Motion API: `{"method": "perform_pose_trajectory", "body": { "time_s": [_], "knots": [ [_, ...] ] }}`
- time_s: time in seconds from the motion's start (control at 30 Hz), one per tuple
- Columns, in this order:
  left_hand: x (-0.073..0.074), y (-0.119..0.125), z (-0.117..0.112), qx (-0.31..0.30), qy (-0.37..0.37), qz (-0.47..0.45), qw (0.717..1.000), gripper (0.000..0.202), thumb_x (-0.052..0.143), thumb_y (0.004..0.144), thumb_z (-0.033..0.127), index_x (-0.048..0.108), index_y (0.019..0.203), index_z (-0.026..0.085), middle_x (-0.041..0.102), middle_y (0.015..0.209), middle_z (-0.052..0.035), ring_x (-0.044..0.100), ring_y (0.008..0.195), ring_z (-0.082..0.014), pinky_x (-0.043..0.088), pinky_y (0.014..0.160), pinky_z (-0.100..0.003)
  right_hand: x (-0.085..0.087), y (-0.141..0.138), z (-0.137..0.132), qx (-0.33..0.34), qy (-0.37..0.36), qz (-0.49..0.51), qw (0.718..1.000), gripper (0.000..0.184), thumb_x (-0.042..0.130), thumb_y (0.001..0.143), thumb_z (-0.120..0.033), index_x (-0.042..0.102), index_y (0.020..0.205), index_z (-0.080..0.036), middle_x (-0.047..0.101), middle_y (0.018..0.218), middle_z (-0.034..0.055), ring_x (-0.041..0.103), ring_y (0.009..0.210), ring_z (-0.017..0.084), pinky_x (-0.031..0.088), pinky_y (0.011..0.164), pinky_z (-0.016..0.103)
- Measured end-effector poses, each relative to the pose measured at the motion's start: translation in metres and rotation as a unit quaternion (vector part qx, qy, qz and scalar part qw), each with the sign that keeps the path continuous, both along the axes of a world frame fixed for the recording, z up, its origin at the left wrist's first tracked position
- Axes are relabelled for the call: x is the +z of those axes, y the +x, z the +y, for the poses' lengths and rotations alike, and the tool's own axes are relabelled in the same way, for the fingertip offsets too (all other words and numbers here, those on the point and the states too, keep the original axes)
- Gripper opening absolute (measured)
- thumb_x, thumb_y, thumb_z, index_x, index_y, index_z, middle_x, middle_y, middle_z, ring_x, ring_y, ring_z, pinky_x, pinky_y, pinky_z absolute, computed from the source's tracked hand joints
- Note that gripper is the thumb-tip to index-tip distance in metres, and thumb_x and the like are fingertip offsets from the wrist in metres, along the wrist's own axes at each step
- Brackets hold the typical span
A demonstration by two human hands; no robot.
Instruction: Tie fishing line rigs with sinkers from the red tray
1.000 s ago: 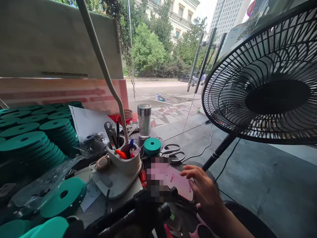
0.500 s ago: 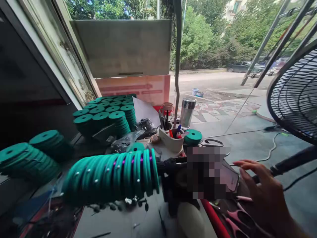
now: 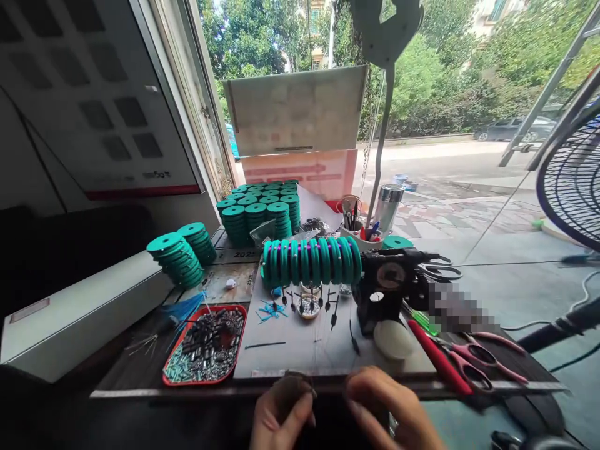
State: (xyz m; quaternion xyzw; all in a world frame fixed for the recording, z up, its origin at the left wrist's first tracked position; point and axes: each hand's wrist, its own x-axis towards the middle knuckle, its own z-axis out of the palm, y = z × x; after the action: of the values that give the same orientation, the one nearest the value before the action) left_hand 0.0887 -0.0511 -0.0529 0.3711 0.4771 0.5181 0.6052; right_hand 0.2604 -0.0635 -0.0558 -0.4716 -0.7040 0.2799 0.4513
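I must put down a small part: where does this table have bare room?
The white board has a bare front strip between the red tray and pale round pad, nearer than the dark stick. Dark tabletop is also bare left of the tray, nearer than the thin wires. Crowded: the right, with pink scissors; the back, with green spools.

Matt green spools (image 3: 312,261), glossy red plastic tray (image 3: 197,382)

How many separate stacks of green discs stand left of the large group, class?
2: the nearer stack and the farther stack, behind it to the right. Others may be hidden.
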Motion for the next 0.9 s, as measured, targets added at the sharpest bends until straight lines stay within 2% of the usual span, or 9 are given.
{"method": "perform_pose_trajectory", "body": {
  "time_s": [0.07, 0.13, 0.2, 0.3, 0.37, 0.5, 0.63, 0.73, 0.9],
  "knots": [
    [-0.005, -0.002, -0.009, -0.003, -0.012, -0.025, 1.000, 0.035, 0.086, 0.046, 0.045, 0.070, 0.061, 0.017, 0.062, 0.054, 0.0009, 0.049, 0.048, -0.0072, 0.040, 0.051, -0.015, -0.005, -0.018, -0.004, 0.031, -0.112, 0.043, 0.992, 0.027, 0.049, 0.082, -0.040, 0.061, 0.079, -0.017, 0.063, 0.073, 0.0047, 0.057, 0.068, 0.013, 0.046, 0.064, 0.020],
    [-0.008, -0.004, -0.016, -0.009, -0.025, -0.047, 0.999, 0.035, 0.087, 0.046, 0.044, 0.070, 0.062, 0.017, 0.060, 0.053, 0.0015, 0.049, 0.049, -0.0070, 0.039, 0.052, -0.016, -0.006, -0.029, -0.008, 0.043, -0.201, 0.118, 0.972, 0.036, 0.053, 0.078, -0.049, 0.063, 0.085, -0.015, 0.065, 0.083, 0.0066, 0.059, 0.079, 0.016, 0.047, 0.073, 0.023],
    [-0.010, -0.005, -0.022, -0.020, -0.044, -0.074, 0.996, 0.035, 0.087, 0.046, 0.042, 0.069, 0.062, 0.017, 0.059, 0.052, 0.0020, 0.048, 0.050, -0.0071, 0.038, 0.053, -0.016, -0.006, -0.035, -0.012, 0.033, -0.251, 0.207, 0.945, 0.043, 0.060, 0.070, -0.055, 0.064, 0.086, -0.015, 0.065, 0.087, 0.0073, 0.058, 0.085, 0.018, 0.046, 0.078, 0.026],
    [-0.015, -0.006, -0.026, -0.047, -0.066, -0.101, 0.992, 0.034, 0.086, 0.048, 0.041, 0.067, 0.061, 0.016, 0.055, 0.051, 0.0026, 0.046, 0.052, -0.0073, 0.037, 0.052, -0.016, -0.006, -0.042, -0.016, 0.034, -0.309, 0.313, 0.898, 0.046, 0.069, 0.061, -0.054, 0.064, 0.085, -0.014, 0.064, 0.084, 0.0057, 0.057, 0.077, 0.015, 0.046, 0.073, 0.026],
    [-0.018, -0.008, -0.027, -0.066, -0.068, -0.095, 0.991, 0.033, 0.085, 0.050, 0.041, 0.065, 0.057, 0.015, 0.051, 0.050, 0.0032, 0.043, 0.052, -0.0071, 0.036, 0.052, -0.016, -0.006, -0.045, -0.015, 0.042, -0.329, 0.353, 0.875, 0.044, 0.073, 0.059, -0.051, 0.064, 0.081, -0.013, 0.062, 0.079, 0.0037, 0.055, 0.069, 0.011, 0.044, 0.067, 0.023],
    [-0.023, -0.011, -0.029, -0.074, -0.062, -0.066, 0.993, 0.031, 0.083, 0.053, 0.041, 0.069, 0.061, 0.015, 0.051, 0.053, 0.0025, 0.043, 0.055, -0.0075, 0.036, 0.055, -0.018, -0.006, -0.051, -0.013, 0.053, -0.330, 0.367, 0.868, 0.039, 0.077, 0.057, -0.044, 0.060, 0.069, -0.011, 0.055, 0.064, -0.0008, 0.049, 0.061, 0.006, 0.039, 0.060, 0.017],
    [-0.018, -0.012, -0.031, -0.108, -0.064, -0.093, 0.988, 0.027, 0.079, 0.059, 0.039, 0.073, 0.071, 0.015, 0.057, 0.058, -0.0009, 0.046, 0.060, -0.0101, 0.037, 0.058, -0.019, -0.012, -0.052, -0.012, 0.079, -0.377, 0.418, 0.823, 0.037, 0.076, 0.060, -0.041, 0.056, 0.071, -0.012, 0.051, 0.056, -0.0040, 0.047, 0.053, 0.004, 0.035, 0.052, 0.015],
    [-0.015, -0.012, -0.032, -0.136, -0.076, -0.119, 0.981, 0.026, 0.078, 0.062, 0.038, 0.073, 0.071, 0.014, 0.053, 0.056, 0.0001, 0.042, 0.057, -0.0084, 0.034, 0.055, -0.018, -0.020, -0.051, -0.011, 0.114, -0.400, 0.443, 0.794, 0.035, 0.075, 0.063, -0.038, 0.053, 0.070, -0.012, 0.049, 0.051, -0.0054, 0.047, 0.048, 0.004, 0.032, 0.048, 0.014],
    [-0.020, -0.013, -0.030, -0.135, -0.090, -0.127, 0.979, 0.026, 0.080, 0.057, 0.037, 0.072, 0.064, 0.013, 0.053, 0.056, -0.0001, 0.039, 0.055, -0.0076, 0.032, 0.052, -0.017, -0.022, -0.052, -0.011, 0.128, -0.411, 0.464, 0.774, 0.034, 0.075, 0.063, -0.035, 0.053, 0.071, -0.012, 0.053, 0.052, -0.0042, 0.050, 0.048, 0.004, 0.034, 0.048, 0.013]
  ]
}}
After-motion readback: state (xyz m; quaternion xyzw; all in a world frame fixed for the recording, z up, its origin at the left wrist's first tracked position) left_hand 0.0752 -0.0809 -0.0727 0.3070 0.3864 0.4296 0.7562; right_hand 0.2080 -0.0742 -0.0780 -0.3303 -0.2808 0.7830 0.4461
